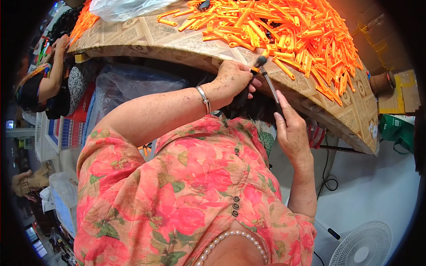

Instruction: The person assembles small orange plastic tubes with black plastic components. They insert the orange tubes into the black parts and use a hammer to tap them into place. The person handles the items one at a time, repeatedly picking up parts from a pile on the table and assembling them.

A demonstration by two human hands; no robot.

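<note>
My left hand (231, 81) is closed round a slim dark piece with an orange end (254, 70), held upright at the table's near edge. Its lower part is partly hidden by the fingers. In my right hand (293, 128) is a small hammer (269, 81) with a dark rounded head, a metal shaft and a dark handle. The hammer's head is right at the orange end; whether they touch, I cannot tell. Just beyond both hands lies a big heap of orange plastic pieces (306, 40), long and narrow, on the patterned table (146, 37).
A clear plastic bag (126, 9) lies on the table's far left. At left, another person's arm (55, 66) reaches to more orange pieces (84, 22). Cardboard boxes (395, 48) stand at right, with a green bag (396, 133) below. A white fan (361, 248) is at lower right.
</note>
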